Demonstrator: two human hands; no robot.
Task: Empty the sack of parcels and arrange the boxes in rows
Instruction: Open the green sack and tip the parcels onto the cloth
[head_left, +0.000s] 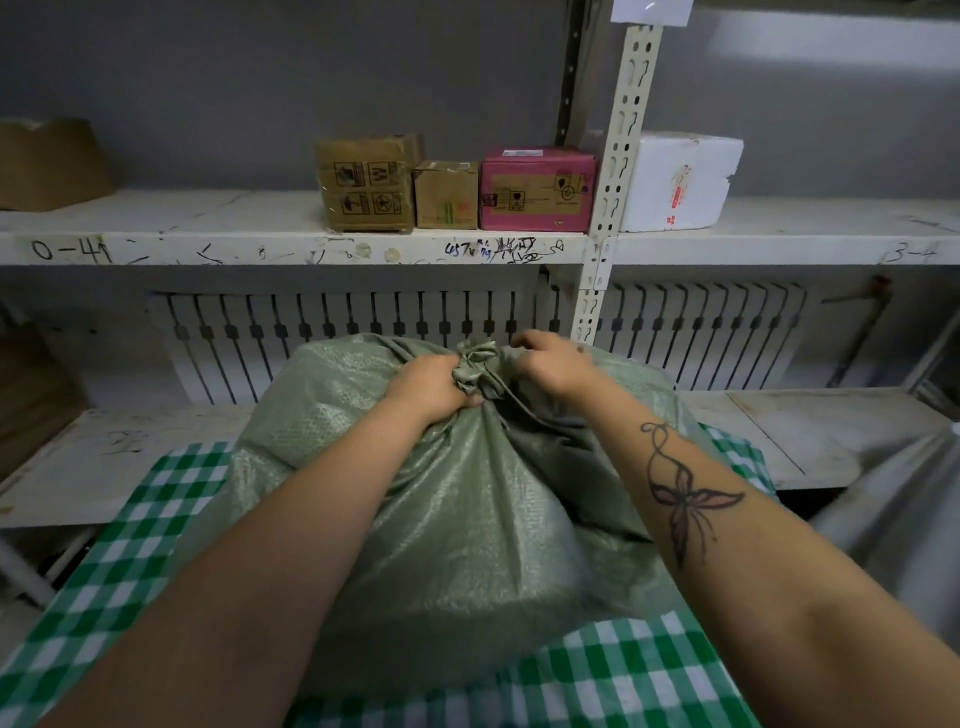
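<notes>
Sack (467, 519): tied, nothing emptied; my left hand (431, 384) and right hand (553, 364) both grip its knotted neck, opening pending.

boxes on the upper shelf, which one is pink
The pink box, just left of the white upright post and beside the small brown box; the others are brown or white.

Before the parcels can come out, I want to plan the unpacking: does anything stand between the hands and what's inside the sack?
Yes. The sack is closed: its neck is bunched into a knot, and the left hand and right hand grip the fabric on either side of it. Its contents are hidden.
</notes>
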